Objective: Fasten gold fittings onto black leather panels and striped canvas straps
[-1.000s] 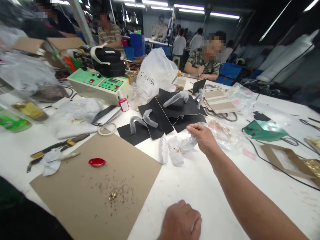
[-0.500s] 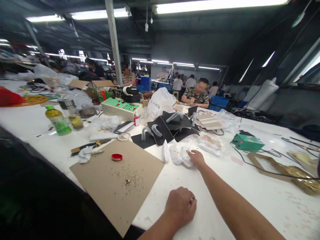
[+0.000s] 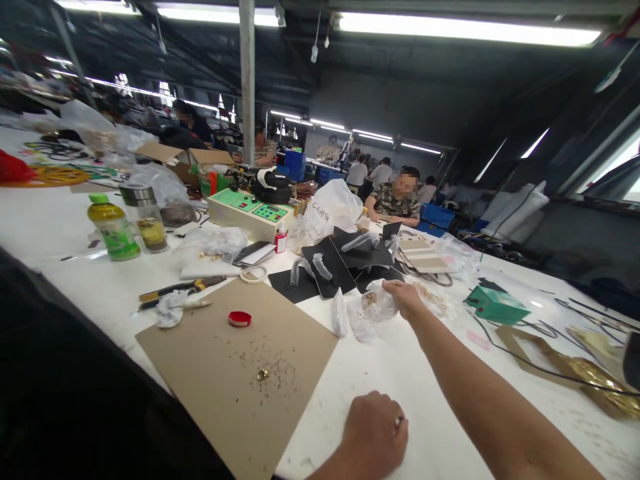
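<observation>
Crinkly clear plastic bag [image 3: 379, 301] is now off the white table [image 3: 450, 400], pinched in the right hand [image 3: 407, 298]; half a second ago that hand pressed it flat. So it's picked up, far of the brown cardboard sheet [image 3: 240, 373]. Left hand [image 3: 375, 433] rests near, fist clenched, grasping nothing visible.

Place was factory workshop, probably for bags or leather goods. Long white work table [image 3: 450, 373] ran across big dark hall, fluorescent tube lights [image 3: 465, 27] hung under bare ceiling. Several workers [image 3: 397, 200] sat at tables further back. On table lay black cut panels [image 3: 330, 263], cardboard sheet [image 3: 225, 373] with small metal bits, green control machine [image 3: 250, 213], glue bottle [image 3: 281, 238], hand tools [image 3: 175, 290], plastic bags [image 3: 330, 210], blue crates [image 3: 437, 217] behind
</observation>
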A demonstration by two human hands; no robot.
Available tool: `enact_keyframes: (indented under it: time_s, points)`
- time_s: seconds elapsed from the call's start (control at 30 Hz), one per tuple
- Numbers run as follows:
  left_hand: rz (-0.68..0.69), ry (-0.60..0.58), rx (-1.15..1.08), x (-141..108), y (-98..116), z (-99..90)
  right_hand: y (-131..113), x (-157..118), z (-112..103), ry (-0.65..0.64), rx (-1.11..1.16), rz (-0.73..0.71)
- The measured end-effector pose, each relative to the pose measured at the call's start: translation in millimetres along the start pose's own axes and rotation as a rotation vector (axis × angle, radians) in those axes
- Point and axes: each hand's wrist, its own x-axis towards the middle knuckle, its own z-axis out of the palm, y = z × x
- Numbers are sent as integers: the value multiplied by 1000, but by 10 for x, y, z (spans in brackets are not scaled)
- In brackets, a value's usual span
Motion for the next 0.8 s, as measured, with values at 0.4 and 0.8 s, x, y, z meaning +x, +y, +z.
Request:
enact_keyframes:
  time_s: [0.4, 0.8]
  points:
    - [-22, -14, -21, -9, 0, -49, -521, 51, -201, 146, -114, -222]
    - [-35, -9, 22, 9, 37, -37, -352, -196, -70, -124, -611, -391]
